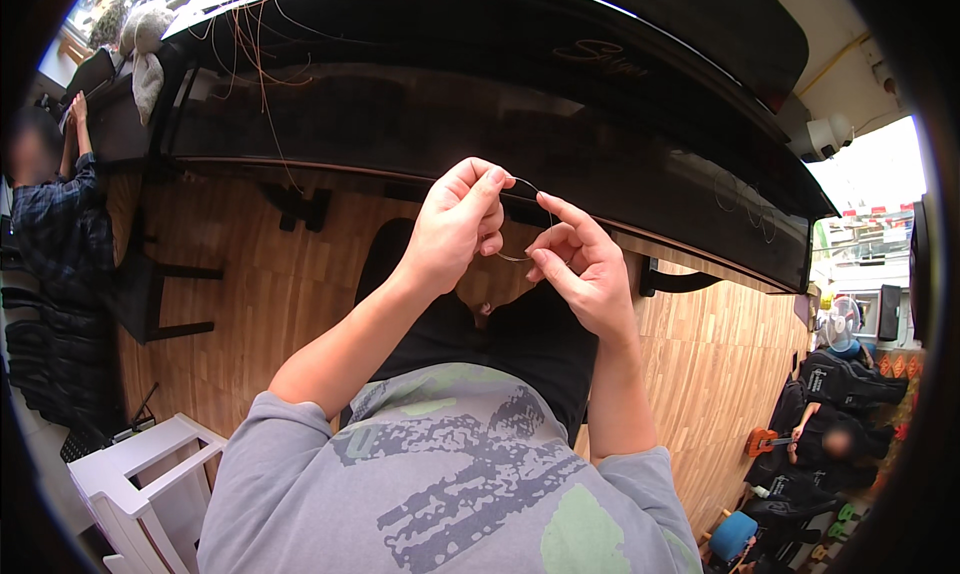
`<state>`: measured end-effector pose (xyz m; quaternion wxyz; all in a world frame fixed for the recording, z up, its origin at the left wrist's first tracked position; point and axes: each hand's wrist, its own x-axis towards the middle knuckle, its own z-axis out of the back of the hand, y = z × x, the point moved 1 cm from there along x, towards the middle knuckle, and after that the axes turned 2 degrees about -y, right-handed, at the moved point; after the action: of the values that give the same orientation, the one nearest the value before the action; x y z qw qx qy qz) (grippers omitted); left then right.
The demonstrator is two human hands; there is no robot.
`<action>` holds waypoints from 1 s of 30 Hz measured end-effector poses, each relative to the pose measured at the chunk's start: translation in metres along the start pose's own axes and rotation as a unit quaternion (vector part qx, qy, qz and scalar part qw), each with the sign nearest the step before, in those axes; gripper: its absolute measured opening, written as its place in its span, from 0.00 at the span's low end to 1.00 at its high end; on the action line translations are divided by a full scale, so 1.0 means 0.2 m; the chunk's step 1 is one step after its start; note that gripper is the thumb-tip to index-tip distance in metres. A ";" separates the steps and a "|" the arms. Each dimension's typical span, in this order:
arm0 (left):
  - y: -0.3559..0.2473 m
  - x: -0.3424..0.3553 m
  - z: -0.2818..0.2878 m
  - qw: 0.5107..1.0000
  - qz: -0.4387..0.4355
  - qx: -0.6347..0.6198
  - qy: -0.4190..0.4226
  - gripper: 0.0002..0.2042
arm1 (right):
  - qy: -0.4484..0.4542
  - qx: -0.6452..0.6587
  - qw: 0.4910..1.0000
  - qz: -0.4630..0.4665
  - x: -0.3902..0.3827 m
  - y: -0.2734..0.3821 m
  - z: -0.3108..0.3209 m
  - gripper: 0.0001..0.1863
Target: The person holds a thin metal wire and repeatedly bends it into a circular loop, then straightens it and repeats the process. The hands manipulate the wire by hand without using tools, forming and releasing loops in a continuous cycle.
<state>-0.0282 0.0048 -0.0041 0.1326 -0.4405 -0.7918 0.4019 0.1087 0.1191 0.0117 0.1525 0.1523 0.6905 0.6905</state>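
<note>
A thin metal string [526, 183] is bent into a loose loop between my two hands, in front of a glossy black piano [400, 114]. My left hand [458, 219] is closed, pinching the string between thumb and index finger at the loop's upper left. On the other side, my right hand [585, 266] holds the loop, its index fingertip against the upper part and its thumb and other fingers near the lower part. The string's exact path behind the fingers is hard to follow.
Copper-coloured strings [262, 69] hang over the piano at the upper left; thin coiled strings [765, 219] show at its right end. One person [60, 204] sits at far left near a black chair [165, 299]. A white wooden frame [150, 474] stands lower left. Another person holds a small guitar [763, 442].
</note>
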 end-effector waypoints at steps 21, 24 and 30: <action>0.00 0.01 -0.05 0.999 0.034 -0.028 0.019 0.12 | -0.133 0.050 0.987 0.074 0.09 -0.10 -0.04 0.05; 0.02 0.01 -0.05 1.000 0.015 -0.011 0.011 0.11 | -0.106 0.124 0.986 0.018 0.08 -0.07 -0.05 0.05; 0.04 0.00 -0.06 0.999 -0.031 0.027 0.003 0.11 | -0.070 0.236 0.969 -0.015 0.06 -0.07 -0.03 0.07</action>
<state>-0.0162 0.0139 -0.0026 0.1592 -0.4133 -0.7933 0.4178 0.0952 0.1188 -0.0019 0.1710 0.2213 0.8236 0.4935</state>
